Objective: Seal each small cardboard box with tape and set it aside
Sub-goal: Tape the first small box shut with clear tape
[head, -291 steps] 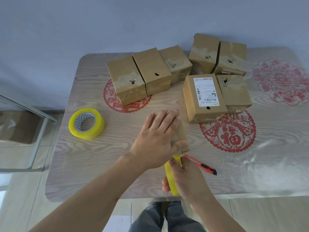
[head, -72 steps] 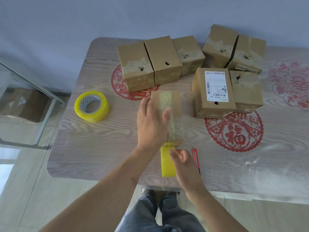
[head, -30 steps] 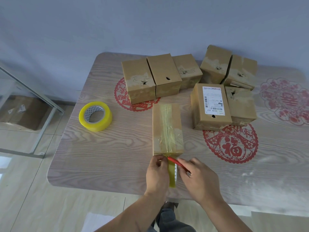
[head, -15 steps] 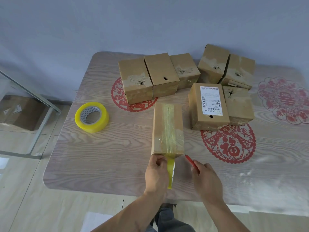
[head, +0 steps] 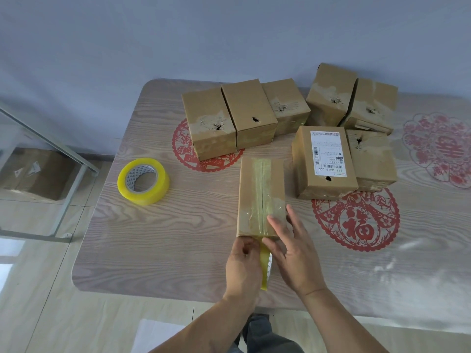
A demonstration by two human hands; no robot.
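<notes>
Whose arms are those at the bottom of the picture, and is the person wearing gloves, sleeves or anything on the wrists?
They belong to the person wearing the camera. Both forearms are bare as far as the frame shows: no sleeves in view. The left hand and right hand wear no gloves, and I see no watch, ring or bracelet.

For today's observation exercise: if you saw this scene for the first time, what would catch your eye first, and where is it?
Probably the two hands at the near table edge: the left hand grips a yellow tape roll, while the right hand presses open fingers on the taped box. Next, the bright spare tape roll lying to the left, and the cluster of boxes at the back.
</notes>
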